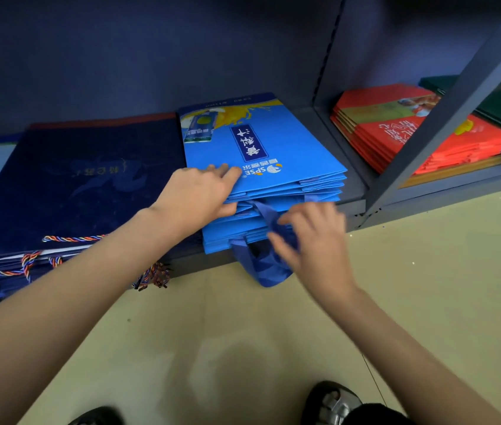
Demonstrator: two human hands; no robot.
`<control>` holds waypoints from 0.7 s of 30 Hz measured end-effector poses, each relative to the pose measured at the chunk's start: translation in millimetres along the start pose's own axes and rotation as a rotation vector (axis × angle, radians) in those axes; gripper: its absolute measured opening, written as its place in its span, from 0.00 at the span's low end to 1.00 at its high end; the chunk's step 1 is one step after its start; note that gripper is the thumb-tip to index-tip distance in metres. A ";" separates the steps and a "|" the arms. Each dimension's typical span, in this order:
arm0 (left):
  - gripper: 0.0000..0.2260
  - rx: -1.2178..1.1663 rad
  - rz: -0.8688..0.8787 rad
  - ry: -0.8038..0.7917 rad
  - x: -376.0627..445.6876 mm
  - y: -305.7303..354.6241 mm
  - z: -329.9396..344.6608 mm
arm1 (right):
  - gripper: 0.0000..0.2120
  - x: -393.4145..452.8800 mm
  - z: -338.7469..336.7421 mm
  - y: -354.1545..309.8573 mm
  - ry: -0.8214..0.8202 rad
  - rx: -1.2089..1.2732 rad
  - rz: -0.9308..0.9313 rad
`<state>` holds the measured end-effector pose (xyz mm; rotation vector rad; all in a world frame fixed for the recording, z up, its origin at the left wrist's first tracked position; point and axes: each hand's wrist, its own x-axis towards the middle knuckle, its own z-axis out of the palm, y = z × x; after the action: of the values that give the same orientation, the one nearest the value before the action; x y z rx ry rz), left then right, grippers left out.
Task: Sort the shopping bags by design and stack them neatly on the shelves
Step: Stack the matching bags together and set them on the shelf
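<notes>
Head view: the blue bags lie stacked on the bottom shelf, long axis running front to back, handles toward the person. The left hand pinches the top bags' edge; the right hand, fingers spread, touches the straps. Step looks like tidying; next, tuck straps in.

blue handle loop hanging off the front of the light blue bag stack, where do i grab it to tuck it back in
Take the blue handle loop at its lowest bend, where it droops below the shelf edge, and come from the front, below. There the strap hangs free of the light blue bag stack. The right hand is already at its upper part, while the left hand holds the upper bags.
</notes>
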<state>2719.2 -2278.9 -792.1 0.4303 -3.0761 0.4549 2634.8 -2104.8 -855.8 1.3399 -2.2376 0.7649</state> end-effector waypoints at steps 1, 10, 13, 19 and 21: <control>0.24 0.010 -0.011 -0.002 1.7 0.5 1.6 | 0.14 -6.2 10.1 -7.5 -0.032 -0.015 -0.018; 0.27 0.099 0.113 0.119 0.7 -10.1 12.1 | 0.33 40.0 7.0 35.8 -0.093 -0.375 0.029; 0.28 0.066 0.111 0.088 -2.4 -12.4 16.8 | 0.32 75.4 -0.8 47.2 -0.386 -0.307 -0.064; 0.24 -0.111 -0.072 0.019 9.5 11.6 5.6 | 0.23 117.8 -10.5 51.7 -0.609 -0.088 -0.092; 0.21 -0.137 -0.110 0.053 15.0 13.1 4.3 | 0.21 123.4 -12.3 53.6 -0.610 -0.072 -0.092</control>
<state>2701.5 -2272.0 -799.4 0.5697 -2.9888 0.2474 2532.7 -2157.7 -784.9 1.8058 -2.5879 0.2508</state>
